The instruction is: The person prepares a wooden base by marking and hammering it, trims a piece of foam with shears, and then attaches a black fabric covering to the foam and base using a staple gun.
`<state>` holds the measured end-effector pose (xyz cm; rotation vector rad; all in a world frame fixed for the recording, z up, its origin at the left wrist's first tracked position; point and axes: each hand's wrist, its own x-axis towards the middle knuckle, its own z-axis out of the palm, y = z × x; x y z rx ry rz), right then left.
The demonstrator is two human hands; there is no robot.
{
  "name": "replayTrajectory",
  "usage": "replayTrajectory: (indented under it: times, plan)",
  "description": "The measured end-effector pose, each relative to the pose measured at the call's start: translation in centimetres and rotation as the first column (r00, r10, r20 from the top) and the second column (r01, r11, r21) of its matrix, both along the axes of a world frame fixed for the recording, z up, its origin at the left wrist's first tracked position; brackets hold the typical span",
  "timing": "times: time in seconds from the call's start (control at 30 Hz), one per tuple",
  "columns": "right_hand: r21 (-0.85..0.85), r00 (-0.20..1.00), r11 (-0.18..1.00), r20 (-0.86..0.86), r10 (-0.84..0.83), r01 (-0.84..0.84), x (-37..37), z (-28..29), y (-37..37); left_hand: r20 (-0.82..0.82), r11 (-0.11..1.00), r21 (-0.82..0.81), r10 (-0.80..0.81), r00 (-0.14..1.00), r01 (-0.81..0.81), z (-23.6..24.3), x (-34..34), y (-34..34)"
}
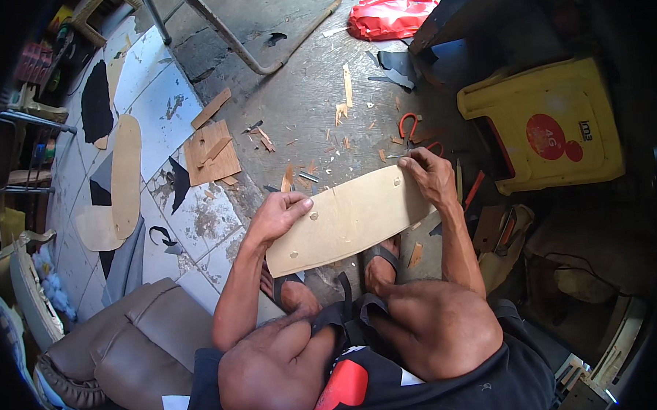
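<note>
A long, pale tan board [347, 220] with curved edges and small holes or patches near its ends is held across and above my knees. My left hand [278, 222] grips its upper edge toward the left, thumb on the face. My right hand [430, 177] pinches the upper right corner. Just beyond that corner lie red-handled scissors [409, 119], partly hidden by the board and my right hand. A red-handled tool [474, 187] and other thin tools lie on the floor right of my right wrist.
A yellow plastic stool [536, 86] is at right, brown padded cushions [122, 338] at lower left. Cut pieces [126, 177] and wood scraps [210, 148] litter the tiles and concrete. A metal tube frame [269, 67] and red bundle [390, 15] are ahead.
</note>
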<state>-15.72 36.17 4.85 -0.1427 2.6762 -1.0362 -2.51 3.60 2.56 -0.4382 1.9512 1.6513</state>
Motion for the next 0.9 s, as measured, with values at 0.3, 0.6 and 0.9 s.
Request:
replayTrajectory:
  times: [0.3,0.6,0.9]
  plan:
    - [0.071,0.998,0.996,-0.021,0.063,-0.061,0.3,0.0,-0.9,0.125,0.976,0.199,0.067,0.99,-0.091,-2.2,3.8,3.1]
    - [0.467,0.989,0.881,0.081,-0.127,0.075,0.6,-1.6,-2.3,0.09,0.985,0.12,0.11,0.99,-0.121,-1.7,7.2,1.8]
    - [0.148,0.966,0.976,0.185,-0.183,0.156,-0.3,-2.1,-1.9,-0.052,0.995,0.088,0.052,0.997,-0.047,1.2,6.0,-0.4]
